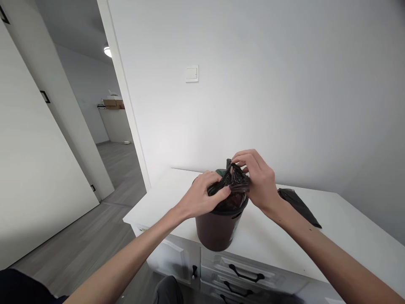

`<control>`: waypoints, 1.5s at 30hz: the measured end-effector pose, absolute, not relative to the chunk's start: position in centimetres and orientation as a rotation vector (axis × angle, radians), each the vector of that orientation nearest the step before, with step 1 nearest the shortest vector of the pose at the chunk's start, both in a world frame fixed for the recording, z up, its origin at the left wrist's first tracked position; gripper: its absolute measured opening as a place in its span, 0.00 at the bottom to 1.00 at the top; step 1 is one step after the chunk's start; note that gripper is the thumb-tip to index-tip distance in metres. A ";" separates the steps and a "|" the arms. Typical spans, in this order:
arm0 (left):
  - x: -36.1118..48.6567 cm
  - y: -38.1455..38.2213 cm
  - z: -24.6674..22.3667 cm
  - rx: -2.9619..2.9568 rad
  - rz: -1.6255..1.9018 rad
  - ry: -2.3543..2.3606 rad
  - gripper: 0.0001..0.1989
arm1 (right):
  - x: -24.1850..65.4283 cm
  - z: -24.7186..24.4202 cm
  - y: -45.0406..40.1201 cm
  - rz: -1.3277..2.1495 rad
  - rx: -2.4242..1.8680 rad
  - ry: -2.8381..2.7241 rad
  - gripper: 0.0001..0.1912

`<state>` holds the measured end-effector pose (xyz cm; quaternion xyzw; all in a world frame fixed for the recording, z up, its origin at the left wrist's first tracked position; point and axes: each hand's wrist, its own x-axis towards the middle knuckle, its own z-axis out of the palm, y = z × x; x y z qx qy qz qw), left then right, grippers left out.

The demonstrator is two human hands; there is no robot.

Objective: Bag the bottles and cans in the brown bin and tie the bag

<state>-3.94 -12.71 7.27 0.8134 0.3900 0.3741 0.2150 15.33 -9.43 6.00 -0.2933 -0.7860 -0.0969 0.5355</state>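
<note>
A dark brown trash bin (215, 231) stands upright near the front edge of a white cabinet top. Its black plastic bag (238, 182) is gathered into a bunch above the rim, with something green (220, 172) showing behind it. My left hand (202, 195) is closed on the left side of the bunched plastic, thumb toward me. On the other side, my right hand (260, 179) pinches the upper right part of the same bag. What lies inside the bin is mostly hidden by the plastic and my hands.
Right of the bin, a folded black plastic bag (300, 207) lies on the white cabinet (268, 240). Black drawer handles (246, 273) stick out in front. A wall with a light switch (191, 74) rises behind. An open doorway and white door (41, 169) are at left.
</note>
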 end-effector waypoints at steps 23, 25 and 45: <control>-4.5 -10.6 8.3 1.317 1.158 0.911 0.19 | 14.6 5.9 -10.0 -0.464 -0.518 -1.992 0.12; -5.0 -10.4 7.5 1.325 1.210 0.977 0.21 | 15.2 5.2 -10.2 -0.458 -0.530 -2.004 0.14; -9.6 -3.4 -0.3 1.246 1.307 1.391 0.29 | 19.7 0.4 -15.4 0.044 -0.940 -1.896 0.15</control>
